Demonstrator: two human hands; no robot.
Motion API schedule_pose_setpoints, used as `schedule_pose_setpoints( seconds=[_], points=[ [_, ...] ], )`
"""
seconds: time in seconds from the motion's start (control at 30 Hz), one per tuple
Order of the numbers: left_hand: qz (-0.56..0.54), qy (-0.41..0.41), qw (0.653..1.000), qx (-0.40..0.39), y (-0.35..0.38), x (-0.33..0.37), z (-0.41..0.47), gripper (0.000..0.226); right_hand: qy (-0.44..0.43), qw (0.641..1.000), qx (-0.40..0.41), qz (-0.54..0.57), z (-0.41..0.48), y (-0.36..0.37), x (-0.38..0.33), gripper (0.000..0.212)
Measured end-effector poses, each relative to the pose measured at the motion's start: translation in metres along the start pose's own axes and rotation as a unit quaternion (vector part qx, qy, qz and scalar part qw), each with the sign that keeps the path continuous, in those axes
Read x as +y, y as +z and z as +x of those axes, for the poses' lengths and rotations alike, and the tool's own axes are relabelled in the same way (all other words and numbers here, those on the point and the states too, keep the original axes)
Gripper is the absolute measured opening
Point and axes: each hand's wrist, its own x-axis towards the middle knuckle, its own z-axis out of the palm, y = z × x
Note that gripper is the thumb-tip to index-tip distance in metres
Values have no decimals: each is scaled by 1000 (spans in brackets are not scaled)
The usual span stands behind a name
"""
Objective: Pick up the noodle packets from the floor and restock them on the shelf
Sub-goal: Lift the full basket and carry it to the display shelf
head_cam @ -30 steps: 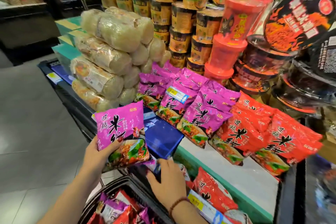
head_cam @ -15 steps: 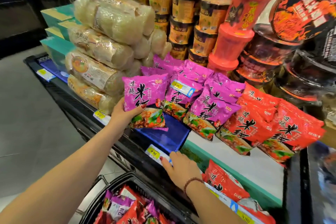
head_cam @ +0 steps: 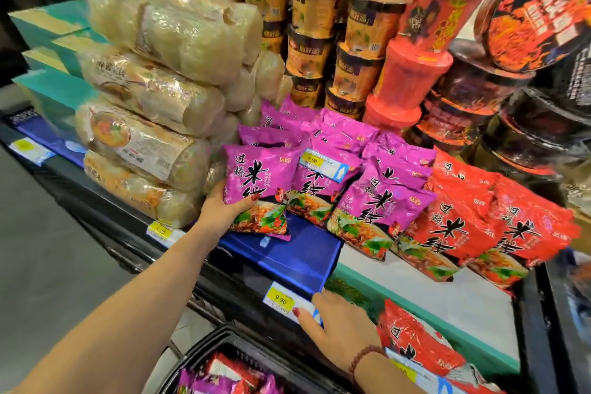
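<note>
My left hand grips a purple noodle packet by its lower left edge and holds it upright on the blue shelf surface, at the left end of a row of purple packets. Red packets lean to the right of them. My right hand rests with straight fingers on the shelf's front edge beside the yellow price tag. A black basket at the bottom holds more purple and red packets.
Clear bags of pale noodles are stacked left of the purple row. Cup noodles and red tubs stand behind; black bowls pile at the right. A red packet lies on the lower shelf. Grey floor lies to the left.
My left hand has carried the purple packet up from near the basket onto the shelf beside the purple row. My right hand has stayed on the shelf's front edge.
</note>
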Motion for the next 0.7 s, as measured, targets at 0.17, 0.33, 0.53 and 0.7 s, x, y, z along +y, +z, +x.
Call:
schedule_pose_setpoints(
  seconds=[0.17,0.33,0.53,0.7],
  points=[
    [75,61,995,-6,2,1,16,65,-5,1000,-1,-8,2,-1,0,77],
    [268,194,940,82,5,-12,7,90,-10,1000,7,-7,2,-3,0,75],
    [412,243,877,-47,10,-21,12,118,-6,1000,11,-22,1,-1,0,69],
    [514,235,823,-62,3,-23,32,110,-11,1000,9,-11,2,-2,-1,65]
  ],
)
